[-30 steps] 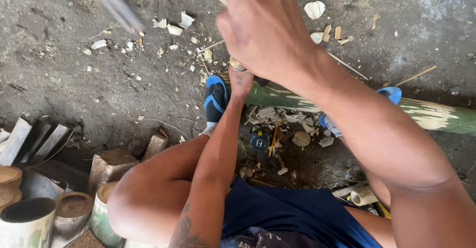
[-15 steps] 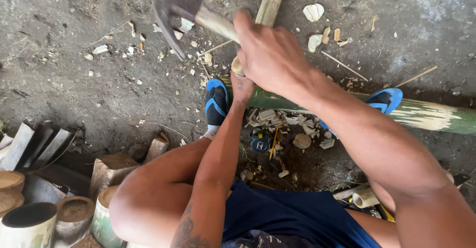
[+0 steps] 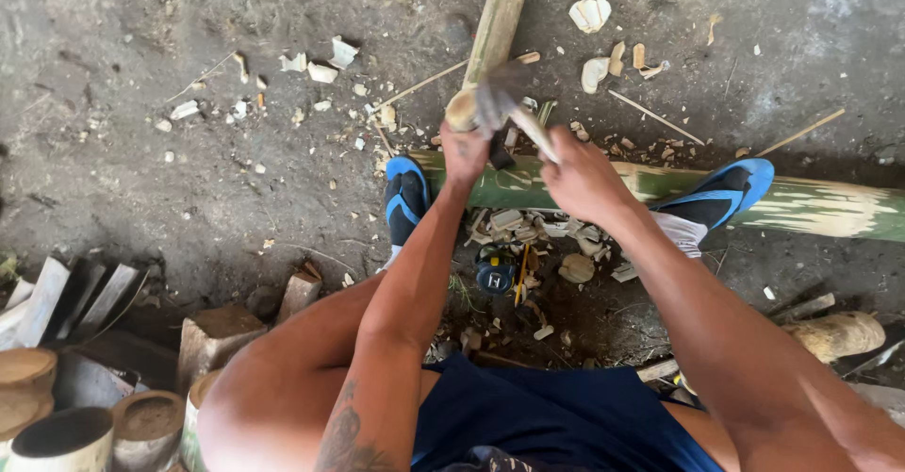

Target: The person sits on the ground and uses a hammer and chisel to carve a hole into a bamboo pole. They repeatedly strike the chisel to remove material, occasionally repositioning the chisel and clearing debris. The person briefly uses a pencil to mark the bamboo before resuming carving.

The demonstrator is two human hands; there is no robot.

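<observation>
My right hand (image 3: 583, 180) grips the wooden handle of a hatchet (image 3: 504, 104), whose blurred metal head is down at the near end of a thin bamboo pole (image 3: 495, 29). My left hand (image 3: 464, 151) holds that pole's cut end steady. The thin pole leans over a thick green bamboo log (image 3: 801, 206) lying crosswise on the dirt. Both my feet in blue sandals (image 3: 405, 198) rest against the green log.
Wood chips and offcuts (image 3: 589, 15) litter the dirt floor. Cut bamboo cups and sections (image 3: 57, 439) stand at the lower left beside split slats (image 3: 57, 298). A short bamboo stub (image 3: 839, 333) lies at the right. A small dark and yellow tool (image 3: 497, 272) sits between my feet.
My right hand has swung the hatchet down from high overhead onto the end of the thin pole. My left hand has stayed on the pole.
</observation>
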